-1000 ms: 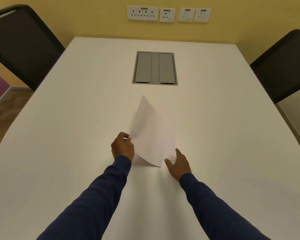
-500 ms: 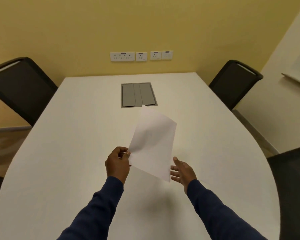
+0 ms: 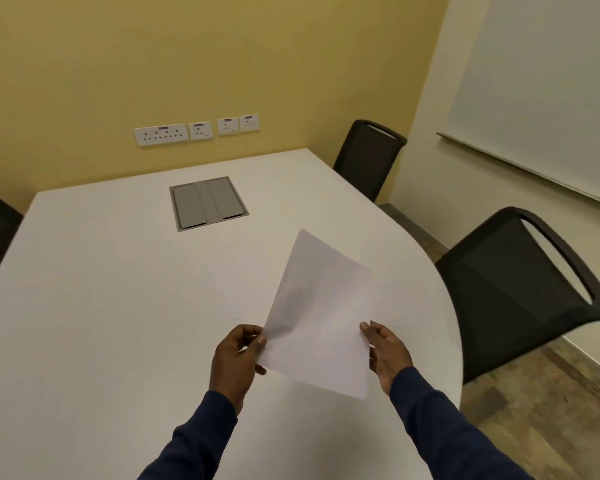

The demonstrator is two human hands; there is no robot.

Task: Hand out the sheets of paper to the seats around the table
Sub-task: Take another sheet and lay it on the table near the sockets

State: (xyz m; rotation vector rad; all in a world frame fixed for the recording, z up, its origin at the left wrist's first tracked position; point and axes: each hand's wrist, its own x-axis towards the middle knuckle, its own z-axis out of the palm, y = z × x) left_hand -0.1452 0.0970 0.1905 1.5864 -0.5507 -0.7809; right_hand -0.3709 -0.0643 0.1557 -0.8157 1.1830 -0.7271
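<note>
Lifted clear of the table (image 3: 101, 289) since a second ago, a sheet of paper (image 3: 319, 317) now swings right toward the near chair (image 3: 520, 289).

Left hand (image 3: 238, 358) pinches the sheet's left edge, thumb on top; right hand (image 3: 388, 351) lies loosely open against its right edge, grip unclear. Long axis runs away from the person, tilted right; the right hand is nearer that seat.
</note>
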